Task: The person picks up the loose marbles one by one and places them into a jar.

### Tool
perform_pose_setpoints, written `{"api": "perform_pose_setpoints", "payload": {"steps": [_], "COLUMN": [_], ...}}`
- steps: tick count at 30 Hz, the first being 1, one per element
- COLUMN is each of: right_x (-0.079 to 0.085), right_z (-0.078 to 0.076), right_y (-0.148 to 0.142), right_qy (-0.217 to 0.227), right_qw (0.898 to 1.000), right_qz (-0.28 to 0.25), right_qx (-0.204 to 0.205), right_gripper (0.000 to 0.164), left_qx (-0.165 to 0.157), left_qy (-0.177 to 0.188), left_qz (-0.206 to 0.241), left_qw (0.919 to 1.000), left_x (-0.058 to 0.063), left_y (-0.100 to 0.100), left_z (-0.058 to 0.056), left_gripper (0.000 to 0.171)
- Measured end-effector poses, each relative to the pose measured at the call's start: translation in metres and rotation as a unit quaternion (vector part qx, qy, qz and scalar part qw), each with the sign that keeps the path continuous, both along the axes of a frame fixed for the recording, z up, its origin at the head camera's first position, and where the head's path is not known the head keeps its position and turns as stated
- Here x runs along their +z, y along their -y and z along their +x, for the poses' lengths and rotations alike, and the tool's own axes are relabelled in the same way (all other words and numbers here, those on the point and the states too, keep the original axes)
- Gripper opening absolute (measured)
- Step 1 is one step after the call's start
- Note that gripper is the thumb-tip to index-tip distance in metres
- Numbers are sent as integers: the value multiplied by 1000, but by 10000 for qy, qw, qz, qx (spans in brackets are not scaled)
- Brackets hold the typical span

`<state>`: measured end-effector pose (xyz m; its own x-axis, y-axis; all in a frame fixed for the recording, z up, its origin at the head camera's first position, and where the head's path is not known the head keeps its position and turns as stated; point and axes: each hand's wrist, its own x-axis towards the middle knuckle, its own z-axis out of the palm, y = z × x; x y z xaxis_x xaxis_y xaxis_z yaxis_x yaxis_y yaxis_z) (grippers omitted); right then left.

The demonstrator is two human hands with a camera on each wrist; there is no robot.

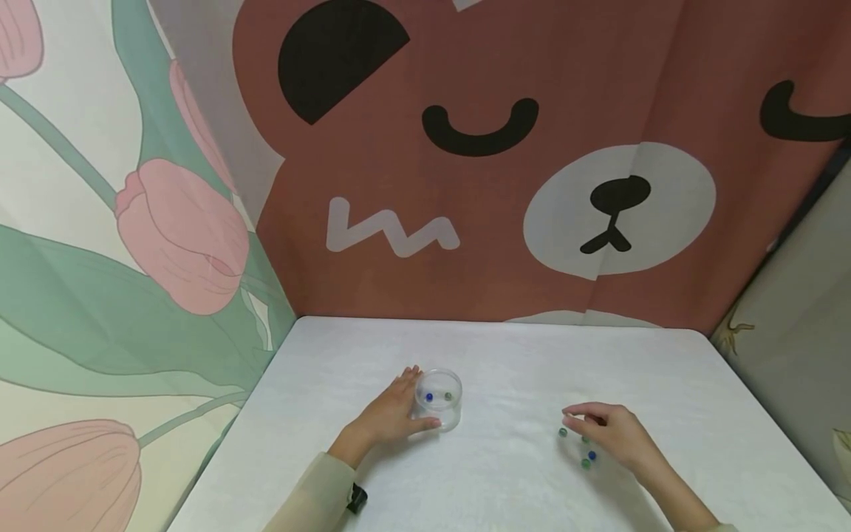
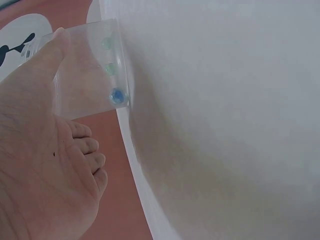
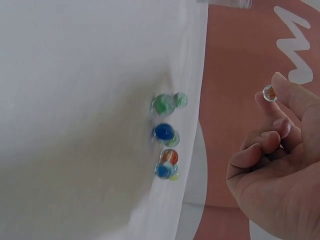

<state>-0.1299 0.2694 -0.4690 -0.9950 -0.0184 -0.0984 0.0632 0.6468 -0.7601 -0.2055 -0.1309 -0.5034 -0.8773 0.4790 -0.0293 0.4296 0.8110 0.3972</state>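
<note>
A clear round plastic jar (image 1: 447, 421) stands on the table left of centre. Inside are a blue marble (image 2: 117, 96) and a green marble (image 2: 109, 69), with another greenish one beside them. My left hand (image 1: 392, 410) holds the jar from its left side, thumb along the near wall and fingers at the far side. Between thumb and forefinger my right hand (image 1: 614, 434) pinches a clear marble with an orange swirl (image 3: 270, 93), held above the table. Below that hand lie several loose marbles, among them a dark blue marble (image 3: 164, 131) and a green-swirled marble (image 3: 164, 104).
Under everything is a white-covered table (image 1: 505, 473) with a rounded far edge. A brown bear-print curtain (image 1: 492, 288) hangs behind it, and a tulip-print curtain (image 1: 80, 295) closes off the left side. A black object (image 1: 357, 499) sits at my left wrist.
</note>
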Motion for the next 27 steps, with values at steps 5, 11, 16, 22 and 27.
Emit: {"api": "perform_pose_setpoints", "payload": {"steps": [5,11,16,22,27], "right_x": [2,2,3,5,7], "right_z": [-3,-7,-9,-12,-13], "right_y": [9,16,23,31,35], "right_qy": [-8,29,-87,-144,-119], "right_qw": [10000,9994,9990,9986,9983], "right_qz": [-93,-336,-409,-455,-522], "right_qx": [-24,70,156,207,217], "right_gripper": [35,38,37,39,41], "left_qx": [-4,-10,-21,-17,-15], "left_qy": [-17,-33,-40,-53,-52], "left_qz": [39,27,15,22,6], "left_qw": [10000,10000,10000,10000,10000], "left_x": [1,-1,-1,-1,0], "left_y": [0,0,0,0,-1], "left_z": [0,0,-1,0,0], "left_gripper": [110,108,107,106,107]}}
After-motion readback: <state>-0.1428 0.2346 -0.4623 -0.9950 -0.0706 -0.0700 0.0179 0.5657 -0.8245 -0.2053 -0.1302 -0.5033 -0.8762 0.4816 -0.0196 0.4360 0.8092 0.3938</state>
